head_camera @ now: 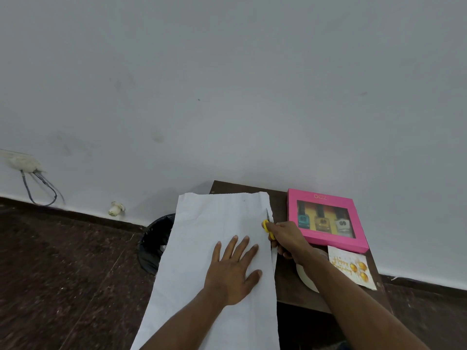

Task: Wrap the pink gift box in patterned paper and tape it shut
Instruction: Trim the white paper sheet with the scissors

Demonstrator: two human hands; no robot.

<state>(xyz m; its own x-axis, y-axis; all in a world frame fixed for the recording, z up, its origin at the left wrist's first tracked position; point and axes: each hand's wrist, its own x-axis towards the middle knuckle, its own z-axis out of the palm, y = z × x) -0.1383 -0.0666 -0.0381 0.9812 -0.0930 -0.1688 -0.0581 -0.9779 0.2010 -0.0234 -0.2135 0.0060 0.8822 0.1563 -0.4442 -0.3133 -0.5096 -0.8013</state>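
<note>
- The pink gift box [327, 219] lies flat at the far right corner of the table [290, 286], window face up, with three small bottles showing through it. Nothing touches it.
- I judge it light and stiff: a shallow cardboard carton that should lift cleanly when taken by its two long edges. The clear window looks like the weak spot, so I would keep fingertips off it, and the bottles inside may be glass, so no dropping.
- The paper [209, 248] lies white side up over the left part of the table and overhangs its left and near edges. It looks thin, limp and already creased; it will slide and tear easily, so it needs a flat palm rather than a pinch.
- My left hand [233, 271] does just that: fingers spread straight, pressing the sheet down near its right edge.
- My right hand [286, 238] is closed around the yellow-handled scissors [267, 223], blades pointing toward the far edge along the sheet's right margin. A narrow strip appears to be parted from the sheet behind the blades; I judge a trimming cut is under way.
- A tape roll [304, 276] lies under my right forearm, partly hidden.
- A birthday card [352, 269] lies just beside the box's near side, at the right edge of the table.
- Beyond the left edge, a black-lined bin [154, 245] stands on the floor, partly under the overhanging paper.
</note>
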